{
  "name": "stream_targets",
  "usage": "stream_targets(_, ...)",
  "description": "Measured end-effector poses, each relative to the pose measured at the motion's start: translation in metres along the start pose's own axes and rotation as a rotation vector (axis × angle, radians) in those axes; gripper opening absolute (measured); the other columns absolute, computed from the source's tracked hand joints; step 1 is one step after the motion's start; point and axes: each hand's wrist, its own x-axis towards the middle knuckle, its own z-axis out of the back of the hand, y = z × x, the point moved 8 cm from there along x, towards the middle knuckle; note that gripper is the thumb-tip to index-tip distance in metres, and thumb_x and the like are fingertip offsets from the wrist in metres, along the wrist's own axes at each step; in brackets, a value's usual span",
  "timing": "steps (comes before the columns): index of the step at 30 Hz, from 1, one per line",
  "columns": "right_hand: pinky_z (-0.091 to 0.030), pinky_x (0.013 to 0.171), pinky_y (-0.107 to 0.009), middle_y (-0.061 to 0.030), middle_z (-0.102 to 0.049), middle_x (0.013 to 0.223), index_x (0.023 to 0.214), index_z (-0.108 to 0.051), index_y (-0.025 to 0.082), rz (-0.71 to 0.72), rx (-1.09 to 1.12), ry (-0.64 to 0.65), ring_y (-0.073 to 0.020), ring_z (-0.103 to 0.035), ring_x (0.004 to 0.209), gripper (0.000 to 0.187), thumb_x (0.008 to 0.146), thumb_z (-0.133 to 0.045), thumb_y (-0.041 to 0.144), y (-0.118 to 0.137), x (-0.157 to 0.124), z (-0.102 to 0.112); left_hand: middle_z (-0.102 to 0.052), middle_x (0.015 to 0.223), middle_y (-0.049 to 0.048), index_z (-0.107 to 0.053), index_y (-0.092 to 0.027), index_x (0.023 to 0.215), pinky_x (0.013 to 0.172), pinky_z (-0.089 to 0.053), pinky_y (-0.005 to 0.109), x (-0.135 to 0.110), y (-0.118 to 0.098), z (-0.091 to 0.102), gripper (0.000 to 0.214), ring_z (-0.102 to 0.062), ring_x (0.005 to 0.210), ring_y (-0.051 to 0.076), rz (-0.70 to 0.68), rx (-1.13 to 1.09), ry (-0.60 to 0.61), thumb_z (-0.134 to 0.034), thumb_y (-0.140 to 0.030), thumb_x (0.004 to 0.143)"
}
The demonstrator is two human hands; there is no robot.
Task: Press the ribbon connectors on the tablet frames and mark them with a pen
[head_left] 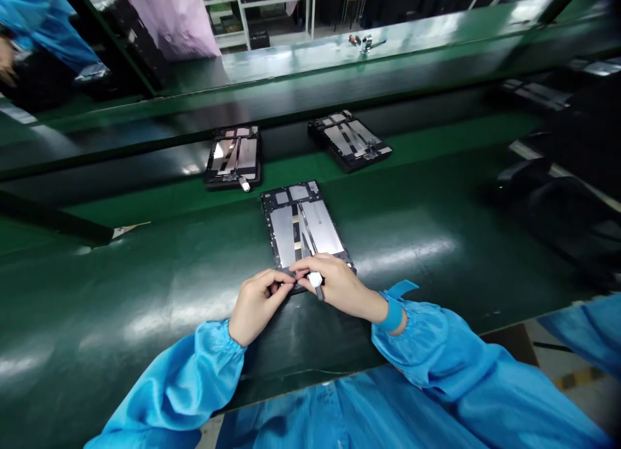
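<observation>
An opened tablet (pixel 315 226) lies face-down on the green bench in front of me, its silver inner plates and dark ribbon cables exposed. At its near edge my left hand (pixel 257 303) is closed, thumb and forefinger pinched together; what is between them is too small to make out. Right beside it my right hand (pixel 334 284) bends over the same edge, fingers closed. A small white-and-grey piece (pixel 315 280) sticks out from between its thumb and fingers. The fingers hide the tablet's near edge. A blue band (pixel 392 314) circles my right wrist.
Two more opened tablets lie beyond, one at the left (pixel 235 156) and one at the right (pixel 350 140). A dark post (pixel 53 216) stands at left. Dark equipment (pixel 557 177) fills the right side. Small items (pixel 367 43) sit on the raised shelf; people stand behind it.
</observation>
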Motion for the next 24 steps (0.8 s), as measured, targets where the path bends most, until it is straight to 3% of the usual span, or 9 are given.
stream_targets(3,-0.048,0.083,-0.033,-0.0021,-0.074,0.095,0.106,-0.067,0.024,-0.017,0.030,-0.026,-0.0200,-0.067,0.090,0.022,0.087,-0.062,0.013,0.000,-0.002,0.000,-0.068,0.080,0.0004,-0.070,-0.024,0.090,0.062,-0.047,0.025,-0.001,0.002,0.001,0.011,-0.056,0.063,0.013,0.005,-0.034,0.005,-0.060,-0.029,0.088)
stream_targets(7,-0.048,0.084,-0.032,-0.0015,-0.074,0.095,0.106,-0.066,0.024,-0.025,0.037,-0.055,-0.0194,-0.067,0.090,0.026,0.085,-0.060,0.009,0.002,-0.003,0.001,-0.066,0.086,0.0010,-0.066,-0.024,0.106,0.067,-0.047,0.027,-0.004,-0.003,0.004,0.019,-0.056,0.070,0.014,-0.044,0.091,0.000,-0.066,-0.031,0.087)
stream_targets(11,-0.048,0.081,-0.031,-0.0003,-0.074,0.087,0.103,-0.066,0.023,-0.045,0.029,-0.054,-0.0192,-0.068,0.086,0.025,0.083,-0.060,0.009,0.001,-0.003,0.002,-0.065,0.083,0.0016,-0.068,-0.024,0.094,0.071,-0.047,0.028,-0.007,-0.009,0.003,0.010,-0.058,0.077,0.016,-0.113,0.164,0.020,-0.060,-0.029,0.092)
stream_targets(14,-0.047,0.082,-0.032,0.0000,-0.073,0.087,0.104,-0.065,0.024,-0.035,0.043,-0.010,-0.0200,-0.067,0.088,0.026,0.083,-0.059,0.009,0.001,-0.002,-0.001,-0.065,0.084,0.0018,-0.069,-0.024,0.090,0.070,-0.048,0.028,-0.007,-0.008,0.002,0.009,-0.059,0.078,0.016,-0.093,0.171,0.041,-0.061,-0.029,0.091)
stream_targets(20,-0.046,0.082,-0.035,-0.0001,-0.070,0.085,0.113,-0.061,0.022,-0.036,0.044,0.027,-0.0209,-0.064,0.086,0.042,0.077,-0.057,0.000,0.000,-0.005,-0.005,-0.063,0.084,0.0005,-0.070,-0.024,0.088,0.064,-0.047,0.024,-0.007,-0.008,0.001,0.007,-0.060,0.074,0.014,-0.058,0.201,0.060,-0.063,-0.026,0.089)
stream_targets(24,-0.046,0.081,-0.035,-0.0010,-0.070,0.087,0.114,-0.060,0.022,-0.018,0.025,0.040,-0.0212,-0.062,0.086,0.050,0.073,-0.053,-0.006,-0.001,-0.006,-0.006,-0.065,0.084,-0.0002,-0.069,-0.024,0.091,0.065,-0.046,0.024,-0.013,-0.023,0.000,0.010,-0.060,0.077,0.014,-0.189,0.418,0.051,-0.059,-0.025,0.093)
